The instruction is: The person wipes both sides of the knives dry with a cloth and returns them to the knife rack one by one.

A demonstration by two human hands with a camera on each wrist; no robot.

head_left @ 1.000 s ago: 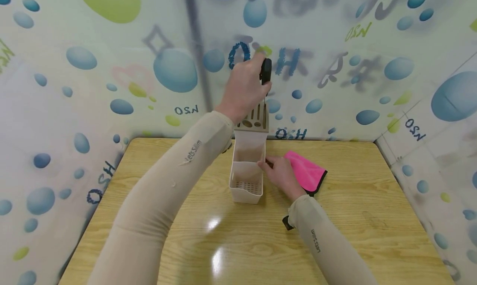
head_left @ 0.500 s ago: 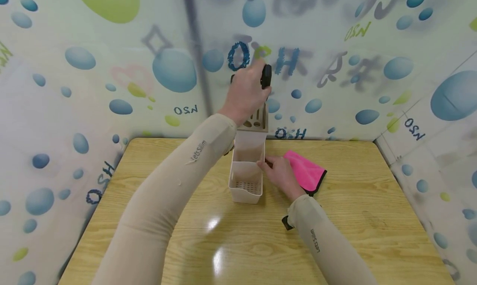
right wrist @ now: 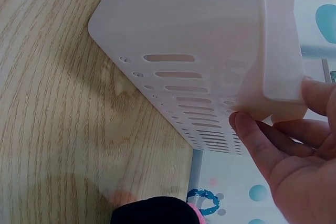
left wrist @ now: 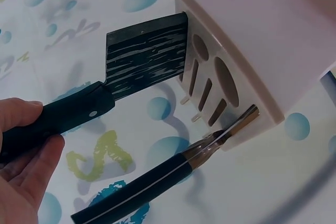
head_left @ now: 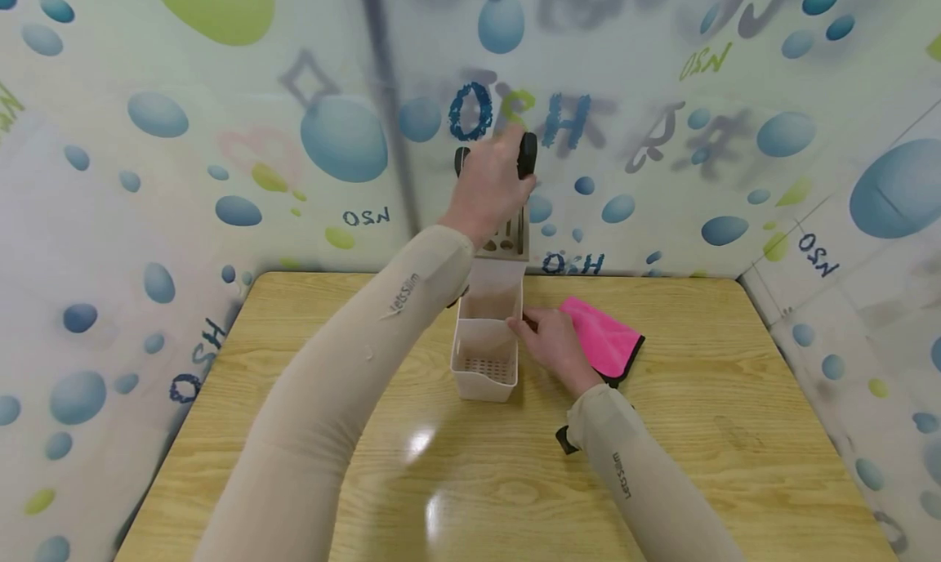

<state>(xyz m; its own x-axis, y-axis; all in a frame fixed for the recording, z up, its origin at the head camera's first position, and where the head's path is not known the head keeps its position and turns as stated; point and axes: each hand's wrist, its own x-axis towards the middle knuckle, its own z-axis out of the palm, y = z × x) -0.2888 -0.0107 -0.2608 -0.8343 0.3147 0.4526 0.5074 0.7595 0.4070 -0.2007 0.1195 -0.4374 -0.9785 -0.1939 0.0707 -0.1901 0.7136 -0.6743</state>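
Note:
A pale plastic knife holder (head_left: 485,387) stands on the table, its slotted beige top (left wrist: 220,77) at the back and open compartments toward me. My left hand (head_left: 488,178) grips the black handle of a broad-bladed kitchen knife (left wrist: 149,51) above that top. In the left wrist view, the blade's end is inside a slot at one edge, with much of the blade still outside. A second black-handled knife (left wrist: 136,190) sits in a slot at the opposite edge. My right hand (head_left: 555,341) pinches the rim of the holder's side wall, thumb and fingers at the edge (right wrist: 283,109).
A pink cloth with black edging (head_left: 606,337) lies on the wooden table (head_left: 706,464), just right of my right hand. Behind the holder, a patterned wall covering (head_left: 647,162) rises from the table's back edge.
My left hand and its knife have come down slightly toward the slotted top. The second knife's handle now shows left of that hand. My right hand stays on the holder.

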